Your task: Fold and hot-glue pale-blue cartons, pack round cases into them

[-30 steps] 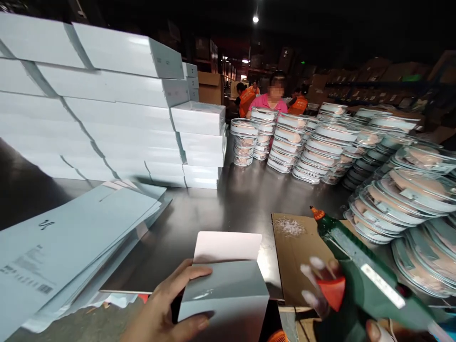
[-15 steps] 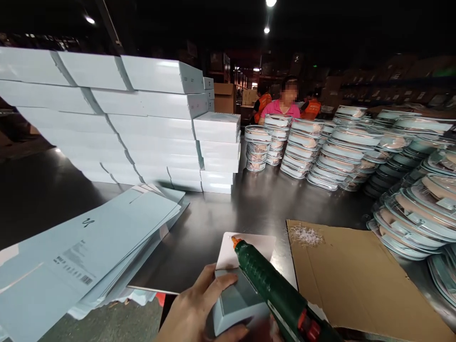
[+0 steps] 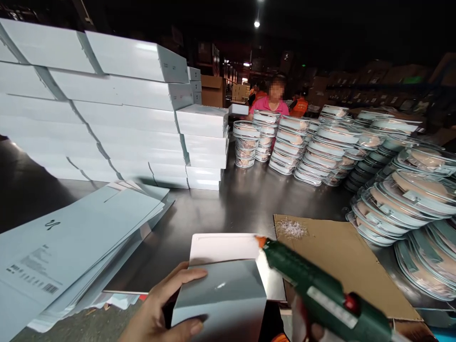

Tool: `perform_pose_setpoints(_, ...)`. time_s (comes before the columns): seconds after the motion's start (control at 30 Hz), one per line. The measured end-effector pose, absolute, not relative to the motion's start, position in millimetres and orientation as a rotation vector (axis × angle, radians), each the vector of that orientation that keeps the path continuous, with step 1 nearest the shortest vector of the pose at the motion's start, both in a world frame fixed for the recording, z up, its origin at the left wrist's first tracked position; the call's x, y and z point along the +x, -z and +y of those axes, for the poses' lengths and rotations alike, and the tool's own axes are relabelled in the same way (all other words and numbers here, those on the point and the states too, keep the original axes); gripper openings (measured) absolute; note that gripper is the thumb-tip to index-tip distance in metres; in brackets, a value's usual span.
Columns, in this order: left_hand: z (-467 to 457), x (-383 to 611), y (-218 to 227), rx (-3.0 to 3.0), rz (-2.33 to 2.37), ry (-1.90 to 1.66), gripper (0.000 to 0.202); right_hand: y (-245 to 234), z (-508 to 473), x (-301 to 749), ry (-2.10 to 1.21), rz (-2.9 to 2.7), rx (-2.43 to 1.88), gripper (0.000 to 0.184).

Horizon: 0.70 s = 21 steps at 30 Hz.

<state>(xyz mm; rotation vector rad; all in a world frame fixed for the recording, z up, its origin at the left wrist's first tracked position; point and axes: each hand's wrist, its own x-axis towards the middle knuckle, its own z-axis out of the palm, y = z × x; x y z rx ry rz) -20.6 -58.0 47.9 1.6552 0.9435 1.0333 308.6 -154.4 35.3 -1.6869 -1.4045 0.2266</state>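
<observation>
The left hand [image 3: 162,301] has its fingers clamped on the left side of a pale box [image 3: 221,297], which sits at the near edge of the counter [image 3: 199,209], thumb on the near face and a finger along the top. The box's white flap [image 3: 217,248] stands out on the far side. The right hand [image 3: 301,320], blurred and partly hidden, has its fingers closed around a green glue gun [image 3: 320,287] at the near right; its orange nozzle [image 3: 261,241] points left at the flap's far right corner, though whether they touch I cannot tell. Right of the box lies a brown cardboard sheet [image 3: 342,261] with white shreds [image 3: 292,229] at its far left corner. Flat printed cartons [image 3: 96,228] lie on the left, white boxes [image 3: 121,118] are stacked beyond them, and round clear packs [image 3: 402,204] rise in piles on the right. At the far side is a person in pink [image 3: 267,104].
</observation>
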Motion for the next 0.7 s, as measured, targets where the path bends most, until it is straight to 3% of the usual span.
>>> perform_pose_setpoints(0.2,-59,-43,-22,1.675,0.995,-0.869,0.055,-52,-155,388,-0.974,-0.601,-1.751,0.052)
perform_pose_setpoints(0.27,-58,-47,-13,1.734,1.024,-0.818,0.058,-54,-162,416,-0.996,-0.405,-1.935,0.044)
perform_pose_setpoints(0.37,-54,-48,-5,1.801,1.000,-0.793,0.057,-53,-170,412,-0.796,-0.595,-2.066,0.035)
perform_pose_setpoints(0.4,-53,-48,-4,1.834,0.964,-0.802,0.056,-50,-169,396,-0.786,-0.709,-2.000,0.045)
perform_pose_setpoints(0.5,-51,-41,-6,1.896,0.841,-0.850,0.053,-35,-150,319,-0.882,-1.175,-1.465,0.108)
perform_pose_setpoints(0.57,-54,-34,-11,1.830,0.828,-0.906,0.049,-25,-130,273,-0.966,-1.313,-1.230,0.120)
perform_pose_setpoints(0.63,-60,-26,-15,1.673,0.818,-0.992,0.045,-19,-113,245,-1.007,-1.382,-1.161,0.105)
perform_pose_setpoints(0.7,-66,-19,-17,1.494,0.804,-1.111,0.043,-17,-102,238,-1.033,-1.436,-1.169,0.063)
